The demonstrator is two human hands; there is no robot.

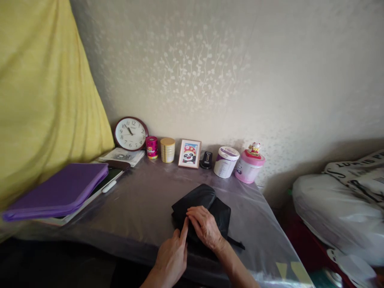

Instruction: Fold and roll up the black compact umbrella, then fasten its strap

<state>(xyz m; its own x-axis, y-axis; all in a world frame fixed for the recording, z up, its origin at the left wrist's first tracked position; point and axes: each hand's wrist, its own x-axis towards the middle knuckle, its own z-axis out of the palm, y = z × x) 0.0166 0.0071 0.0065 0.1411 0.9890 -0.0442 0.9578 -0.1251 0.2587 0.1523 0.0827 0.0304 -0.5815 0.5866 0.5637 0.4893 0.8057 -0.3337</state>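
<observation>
A folded black cloth or pouch [207, 202] lies near the front middle of the table [141, 200], which is covered in clear plastic. My right hand [205, 226] rests on top of it with fingers curled and pressed down on the fabric. My left hand [172, 258] is just left of it, index finger stretched out and touching the black item's near edge beside the right hand's fingers. A thin black strap [237, 243] trails out to the right from under my right wrist.
Along the wall stand a round clock [131, 133], a pink tin [151, 147], a yellow tin [167, 150], a framed panda picture [189, 153], a white tub [226, 161] and a pink jar [249, 166]. A purple folder [60, 191] lies left; white bags [339, 212] right.
</observation>
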